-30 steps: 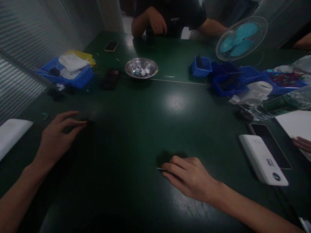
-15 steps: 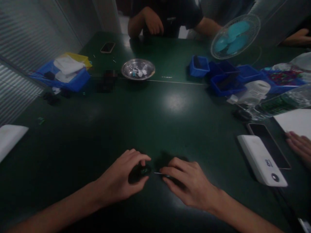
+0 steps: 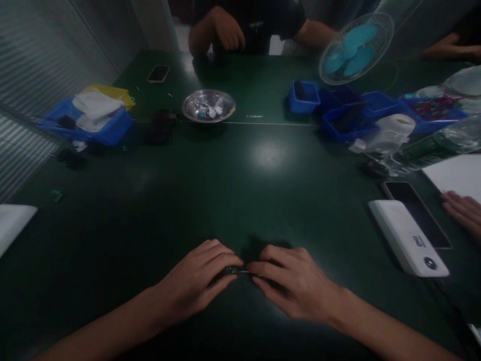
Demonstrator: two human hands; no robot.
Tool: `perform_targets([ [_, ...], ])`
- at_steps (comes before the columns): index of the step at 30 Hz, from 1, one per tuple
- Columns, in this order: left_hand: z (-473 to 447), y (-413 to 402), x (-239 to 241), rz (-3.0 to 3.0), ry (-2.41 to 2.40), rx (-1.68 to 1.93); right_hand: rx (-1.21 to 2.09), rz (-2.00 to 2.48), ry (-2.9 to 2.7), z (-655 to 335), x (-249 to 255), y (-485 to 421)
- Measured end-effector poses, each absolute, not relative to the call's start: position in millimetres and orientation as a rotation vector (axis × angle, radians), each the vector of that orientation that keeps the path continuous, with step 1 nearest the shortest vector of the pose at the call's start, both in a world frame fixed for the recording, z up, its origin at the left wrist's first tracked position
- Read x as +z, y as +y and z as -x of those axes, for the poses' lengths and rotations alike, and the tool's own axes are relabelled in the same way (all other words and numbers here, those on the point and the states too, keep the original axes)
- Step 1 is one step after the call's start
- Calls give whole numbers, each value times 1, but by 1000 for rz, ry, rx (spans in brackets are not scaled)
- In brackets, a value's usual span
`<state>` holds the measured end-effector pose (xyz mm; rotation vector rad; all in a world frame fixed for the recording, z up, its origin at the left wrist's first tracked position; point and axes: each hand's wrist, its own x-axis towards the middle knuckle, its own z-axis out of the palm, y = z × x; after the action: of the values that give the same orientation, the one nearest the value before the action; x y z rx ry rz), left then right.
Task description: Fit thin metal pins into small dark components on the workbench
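My left hand (image 3: 199, 278) rests on the dark green table (image 3: 240, 200) near its front edge, fingers pinched around a small dark part with a green glint (image 3: 230, 270). My right hand (image 3: 291, 283) lies just to its right, fingers closed on a thin metal pin-like tool (image 3: 245, 272). The tool's tip meets the small part between the two hands. The dim light hides the part's shape.
A steel bowl (image 3: 208, 106) holding small pieces sits at the back. Blue bins (image 3: 340, 113), a fan (image 3: 355, 47), a white power bank (image 3: 408, 238) and a phone (image 3: 417, 213) stand at the right. A blue tray with cloths (image 3: 88, 118) is left. Another person's hand (image 3: 464, 210) rests at the right edge; a person sits opposite.
My left hand came in from the far left with the small part and now meets my right hand at the front centre. The right hand stayed put.
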<state>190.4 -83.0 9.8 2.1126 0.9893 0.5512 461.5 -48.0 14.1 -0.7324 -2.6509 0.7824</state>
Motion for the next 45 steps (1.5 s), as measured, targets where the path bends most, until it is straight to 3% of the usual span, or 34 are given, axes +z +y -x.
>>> perform_targets([
  [24, -157, -97, -1, -2212, 1054, 477, 863, 1001, -2377, -467, 18, -61],
  [34, -24, -64, 11, -2089, 1906, 337, 877, 1014, -2280, -469, 14, -47],
  [45, 9, -65, 17, -1936, 2189, 157, 976, 1019, -2192, -473, 16, -45],
])
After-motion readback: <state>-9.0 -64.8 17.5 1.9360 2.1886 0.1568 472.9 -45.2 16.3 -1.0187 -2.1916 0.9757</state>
